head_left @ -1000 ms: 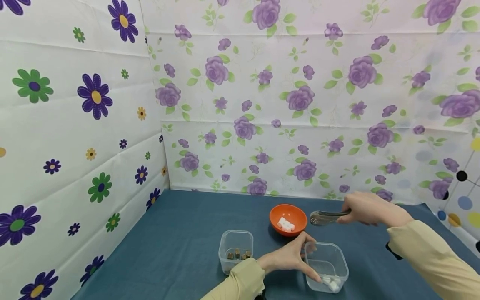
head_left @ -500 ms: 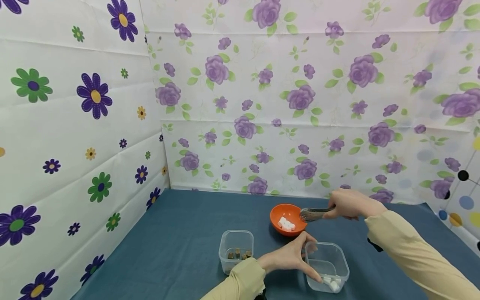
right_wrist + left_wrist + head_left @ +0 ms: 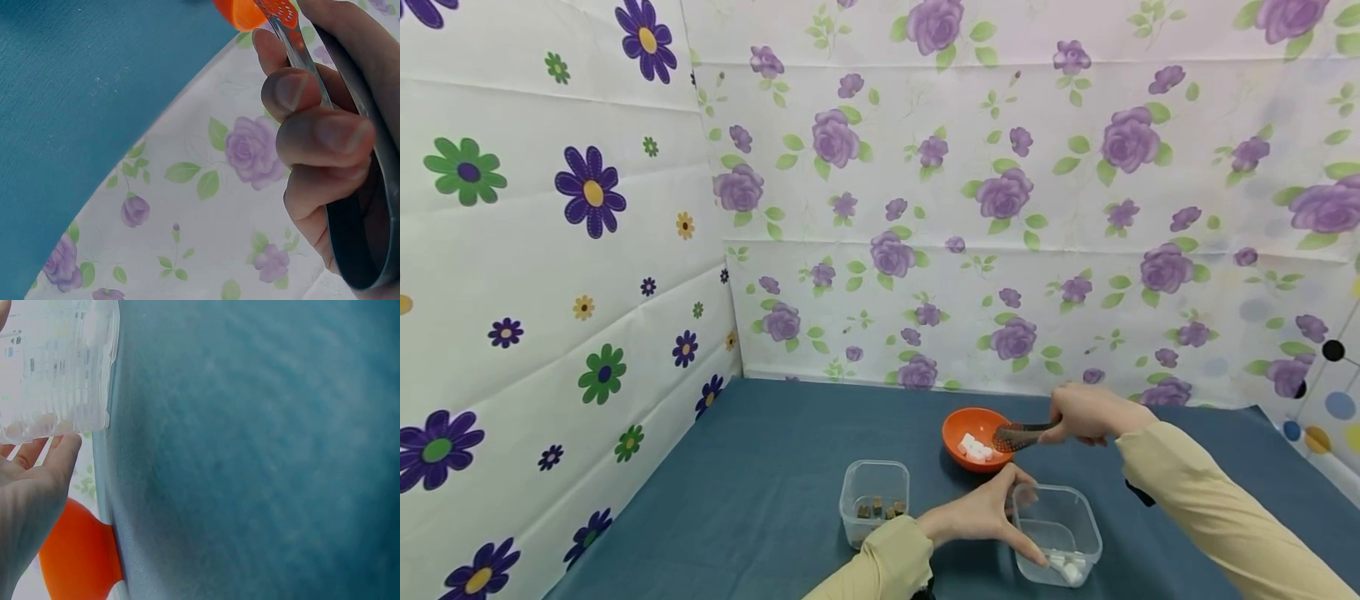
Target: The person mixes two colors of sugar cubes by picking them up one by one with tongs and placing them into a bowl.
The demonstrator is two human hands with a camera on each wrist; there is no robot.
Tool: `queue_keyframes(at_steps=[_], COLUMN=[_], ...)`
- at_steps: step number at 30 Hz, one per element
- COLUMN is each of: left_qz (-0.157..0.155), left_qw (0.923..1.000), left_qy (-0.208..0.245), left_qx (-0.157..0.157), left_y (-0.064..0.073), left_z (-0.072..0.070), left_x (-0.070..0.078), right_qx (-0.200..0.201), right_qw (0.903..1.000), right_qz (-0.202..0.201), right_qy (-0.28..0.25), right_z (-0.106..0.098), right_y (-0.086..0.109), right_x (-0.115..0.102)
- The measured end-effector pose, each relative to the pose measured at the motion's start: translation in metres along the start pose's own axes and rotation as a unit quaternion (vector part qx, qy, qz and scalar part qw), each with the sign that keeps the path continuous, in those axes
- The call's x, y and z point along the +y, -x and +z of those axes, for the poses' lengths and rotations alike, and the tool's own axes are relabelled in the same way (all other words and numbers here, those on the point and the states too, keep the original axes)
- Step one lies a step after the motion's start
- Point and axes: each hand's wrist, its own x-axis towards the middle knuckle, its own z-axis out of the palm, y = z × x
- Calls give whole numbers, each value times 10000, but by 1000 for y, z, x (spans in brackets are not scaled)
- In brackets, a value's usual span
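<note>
My right hand (image 3: 1086, 412) grips metal tongs (image 3: 1026, 435) with perforated ends. The tips reach over the right side of an orange bowl (image 3: 953, 432), close to several white and pinkish marshmallow-like pieces (image 3: 976, 448). In the right wrist view, the fingers curl round one arm of the tongs (image 3: 359, 94), whose two arms stand apart. With thumb and fingers spread across its left side, my left hand (image 3: 981, 512) holds a clear plastic container (image 3: 1097, 542). White pieces (image 3: 1067, 569) lie in that container's near end. Whether the tongs touch a piece cannot be made out.
A second clear container (image 3: 874, 468) with several small brown cubes (image 3: 877, 505) stands left of my left hand. Dark blue cloth (image 3: 760, 467) covers the table. Flowered sheets (image 3: 850, 333) rise along its back and left edges.
My right hand has moved left with the tongs, bringing their tips from beside the orange bowl to over its inside. The left hand and the container stay in place.
</note>
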Motion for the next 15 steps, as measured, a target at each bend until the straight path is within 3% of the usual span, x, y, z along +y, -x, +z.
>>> queue_keyframes(at_steps=[15], left_qz=[-27], left_qw=[9999], left_qy=[81], left_qx=[-67], left_y=[1], left_z=[1], left_x=[3], right_qx=[236], right_qw=[9995], right_qz=[-222], right_qy=[0], right_z=[-10], right_y=[18], right_x=[3])
